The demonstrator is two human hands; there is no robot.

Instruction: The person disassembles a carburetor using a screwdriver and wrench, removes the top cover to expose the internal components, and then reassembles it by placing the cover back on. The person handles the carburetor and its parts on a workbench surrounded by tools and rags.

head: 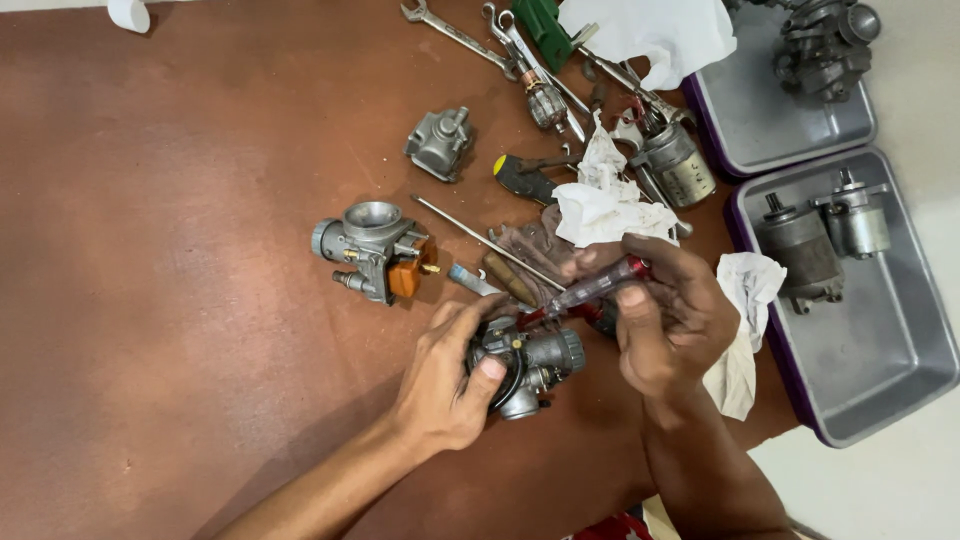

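My left hand (445, 380) cupped, thumb and fingers curled; my right hand (672, 320) fisted, forearms angled inward.

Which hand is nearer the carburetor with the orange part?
Left. The left hand lies just below and right of that carburetor; the right hand is farther right, holding a screwdriver.

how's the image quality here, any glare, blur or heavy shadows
Head view: light is soft and even, with only faint shadows under the left hand and right hand; mild sheen on the metal trays; the white paper is nearly blown out; the carburetor and screwdriver look slightly soft.
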